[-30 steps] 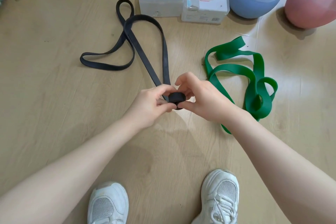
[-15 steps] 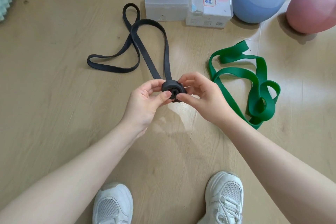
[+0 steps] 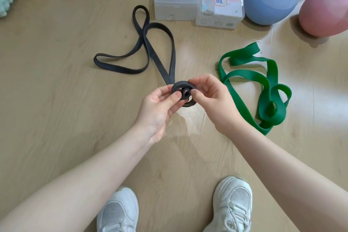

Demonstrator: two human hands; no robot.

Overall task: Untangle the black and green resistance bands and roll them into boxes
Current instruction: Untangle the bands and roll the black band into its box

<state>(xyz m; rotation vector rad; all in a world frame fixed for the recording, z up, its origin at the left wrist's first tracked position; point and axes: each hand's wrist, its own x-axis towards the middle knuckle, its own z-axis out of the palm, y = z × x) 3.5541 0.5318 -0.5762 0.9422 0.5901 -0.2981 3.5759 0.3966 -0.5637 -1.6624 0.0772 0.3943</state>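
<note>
Bare wooden floor (image 3: pixel 56 100) lies open left of the grip. The left hand (image 3: pixel 158 109) and right hand (image 3: pixel 211 100) pinch a small coil of the flat, matte black band (image 3: pixel 183 88), its loose loops trailing beyond. Further beyond, two frosted, labelled boxes (image 3: pixel 176 8) stand closed, contents unseen. Right of the grip, the green band (image 3: pixel 267 84) lies in ribbon folds.

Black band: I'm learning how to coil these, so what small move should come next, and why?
Probably another turn of the coil away from the body. The left hand and right hand pinch only a small coil, while most of the black band lies unrolled in loops on the floor, and the two boxes wait beyond.
</note>
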